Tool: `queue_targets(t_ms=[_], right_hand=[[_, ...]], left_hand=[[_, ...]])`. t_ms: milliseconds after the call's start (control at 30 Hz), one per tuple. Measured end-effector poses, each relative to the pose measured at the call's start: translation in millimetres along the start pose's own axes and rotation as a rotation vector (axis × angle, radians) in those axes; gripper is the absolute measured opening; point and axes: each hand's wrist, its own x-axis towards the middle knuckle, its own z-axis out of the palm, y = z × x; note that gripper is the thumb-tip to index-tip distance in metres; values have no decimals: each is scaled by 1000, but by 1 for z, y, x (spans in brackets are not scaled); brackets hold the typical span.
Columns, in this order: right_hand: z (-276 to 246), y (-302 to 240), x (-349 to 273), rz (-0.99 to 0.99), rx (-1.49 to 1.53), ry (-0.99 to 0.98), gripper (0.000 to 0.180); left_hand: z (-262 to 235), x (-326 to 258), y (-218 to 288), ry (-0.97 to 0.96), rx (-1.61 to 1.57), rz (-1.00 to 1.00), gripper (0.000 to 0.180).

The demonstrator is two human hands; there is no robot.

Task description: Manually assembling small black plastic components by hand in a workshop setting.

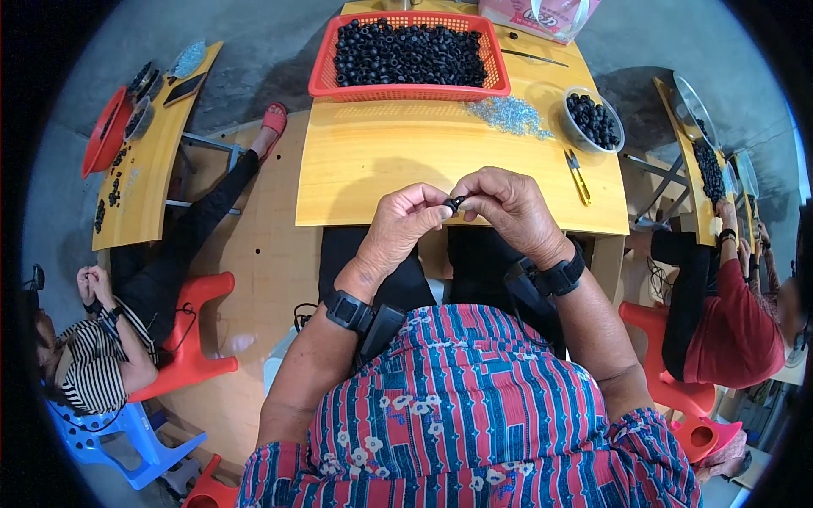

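Observation:
My left hand and my right hand meet just over the near edge of the yellow table. Between them, a small black ring-like part is pinched by thumb and forefinger on both sides. Its finer shape is mostly covered by the fingertips. Beyond my hands stands a red plastic basket full of small black parts. A pile of small clear bluish pieces lies in front of it. To the right are a clear bowl of black parts and yellow-handled thread snips.
A thin dark rod and a pink bag lie at the table's far right. Side tables hold more black parts. One person sits at left, another in red at right. Red stools flank me.

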Motion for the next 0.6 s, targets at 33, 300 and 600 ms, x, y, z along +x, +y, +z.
queue_targets(t_ms=[33,300,600], right_hand=[[0,0,0,0,-2,4,7],[8,4,-1,-1,-14,54,8],[19,15,-5,11,6,167,11]], left_hand=[[0,0,0,2,0,-5,17],[0,0,-2,26,-10,-20,16],[0,1,-8,95,22,5,18]])
